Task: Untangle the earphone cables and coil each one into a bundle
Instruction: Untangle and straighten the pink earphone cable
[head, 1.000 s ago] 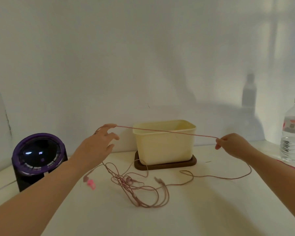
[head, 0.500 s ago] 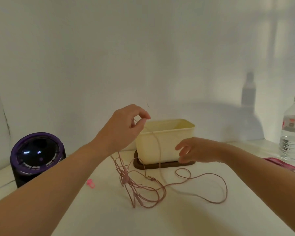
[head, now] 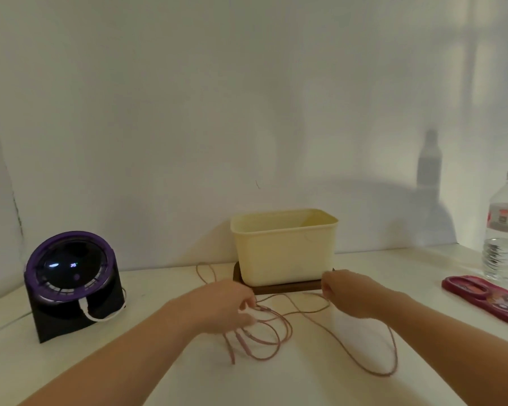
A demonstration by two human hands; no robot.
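Observation:
Thin pink earphone cables (head: 264, 338) lie in loose loops on the white table (head: 276, 382), in front of a cream box. My left hand (head: 226, 309) is low over the tangle, its fingers curled around strands at its right edge. My right hand (head: 346, 294) sits just in front of the box's right corner and pinches a strand that runs down to a wide loop (head: 387, 364) at the right. Another loop (head: 206, 273) lies behind my left hand. The blur hides how the strands cross.
A cream plastic box (head: 285, 247) stands on a dark wooden tray (head: 285, 287) at the back centre. A black and purple round device (head: 71, 282) sits at the left. A water bottle (head: 505, 230) and a pink case (head: 487, 300) are at the right.
My left hand dropped from above the box down onto the tangle. My right hand moved right and lowered, taking a strand. The cable, first stretched taut between both hands, now lies slack on the table.

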